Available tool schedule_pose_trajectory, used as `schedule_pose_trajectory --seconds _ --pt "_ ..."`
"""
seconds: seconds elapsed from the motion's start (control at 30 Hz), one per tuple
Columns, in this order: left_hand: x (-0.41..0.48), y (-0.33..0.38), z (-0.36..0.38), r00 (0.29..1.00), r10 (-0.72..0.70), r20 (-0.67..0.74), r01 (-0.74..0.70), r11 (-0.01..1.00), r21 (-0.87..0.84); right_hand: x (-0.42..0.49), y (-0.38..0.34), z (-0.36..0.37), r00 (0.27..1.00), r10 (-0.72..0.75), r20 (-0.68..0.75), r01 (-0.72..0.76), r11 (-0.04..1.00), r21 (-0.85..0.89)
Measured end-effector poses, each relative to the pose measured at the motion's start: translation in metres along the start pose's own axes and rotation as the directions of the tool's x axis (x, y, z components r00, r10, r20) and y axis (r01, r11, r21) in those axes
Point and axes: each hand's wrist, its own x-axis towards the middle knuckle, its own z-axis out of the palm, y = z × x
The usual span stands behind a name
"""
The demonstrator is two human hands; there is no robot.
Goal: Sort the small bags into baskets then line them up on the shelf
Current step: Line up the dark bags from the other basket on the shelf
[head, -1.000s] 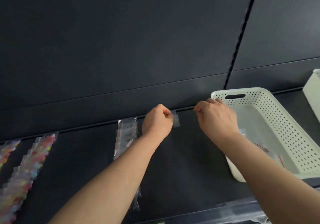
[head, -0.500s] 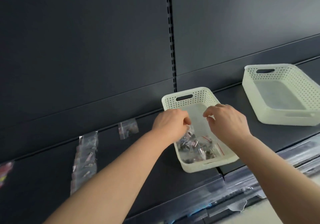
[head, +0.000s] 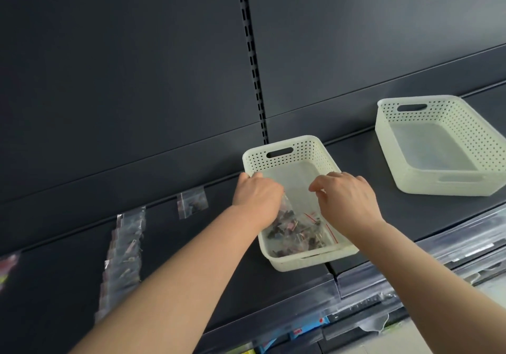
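Shelf [head: 191, 257] of dark metal seen from the head camera, backed by a dark panel [head: 123, 79] with a slotted upright [head: 252, 60]. A white perforated basket [head: 290, 145] stands on the shelf at centre, its near end at the front edge, and a heap of small clear bags [head: 295, 233] with red seal lines and dark contents lies in its near half. The left hand [head: 257, 194] is at the basket's left rim, fingers curled down into the basket over the heap, and one bag edge rises just beside them. Whether it grips that bag cannot be told. The right hand [head: 345, 197] hovers above the basket's right side, fingers loosely bent and pointing down, relaxed and holding no bag. A second basket [head: 443, 186] of the same kind stands well apart to the right on the shelf. To the left, a row of clear bags [head: 124, 246] runs from back to front in overlapping order, and a single bag [head: 191, 204] lies at the rear edge between that row and the central basket. A coloured item [head: 6, 266] at the far left is too blurred to identify.
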Motion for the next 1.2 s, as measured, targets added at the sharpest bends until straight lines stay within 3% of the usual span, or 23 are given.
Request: schedule_pose_trajectory --seconds 0.07,0.13,0.27,0.4,0.5,0.73,0.87,0.9,0.97,1.03,1.13,1.2 --pt "-0.005 -0.007 -0.004 0.992 -0.087 -0.088 0.057 0.954 -0.295 0.001 -0.004 0.002 1.0 0.019 -0.018 -0.018 0.998 0.059" --pt "-0.007 -0.015 -0.008 0.964 -0.234 -0.128 0.122 0.813 -0.57 0.005 -0.013 -0.001 0.998 0.054 -0.021 -0.046 0.961 0.274" --pt "-0.021 -0.038 -0.01 0.895 -0.434 -0.101 0.136 0.483 -0.865 0.016 -0.048 -0.009 0.987 0.089 0.132 -0.157 0.686 0.711" --pt "-0.044 -0.062 -0.006 0.857 -0.515 -0.035 0.131 0.282 -0.95 0.023 -0.087 -0.002 0.952 -0.014 0.306 -0.26 0.492 0.831" --pt "-0.059 -0.082 0.002 0.813 -0.582 0.019 0.151 0.179 -0.972 0.025 -0.117 0.005 0.898 -0.104 0.428 -0.392 0.252 0.884" --pt "-0.084 -0.117 0.024 0.699 -0.698 0.156 0.206 -0.013 -0.978 0.023 -0.165 0.023 0.895 -0.033 0.445 -0.435 0.16 0.886" --pt "-0.089 -0.128 0.036 0.648 -0.723 0.239 0.206 -0.136 -0.969 0.022 -0.181 0.026 0.839 -0.011 0.544 -0.543 -0.064 0.837" --pt "-0.09 -0.131 0.04 0.641 -0.722 0.26 0.214 -0.158 -0.964 0.021 -0.182 0.028 0.816 -0.041 0.577 -0.579 -0.056 0.814" --pt "-0.093 -0.135 0.049 0.64 -0.708 0.297 0.244 -0.18 -0.953 0.018 -0.185 0.036 0.779 -0.071 0.622 -0.618 0.076 0.783" --pt "-0.095 -0.135 0.057 0.648 -0.687 0.33 0.281 -0.187 -0.941 0.015 -0.188 0.048 0.787 -0.002 0.617 -0.606 0.184 0.774" --pt "-0.098 -0.134 0.068 0.653 -0.66 0.372 0.327 -0.197 -0.924 0.012 -0.191 0.063 0.787 0.087 0.611 -0.614 0.215 0.759" --pt "-0.098 -0.135 0.075 0.636 -0.671 0.38 0.333 -0.205 -0.92 0.008 -0.193 0.07 0.762 0.027 0.648 -0.637 0.217 0.74"
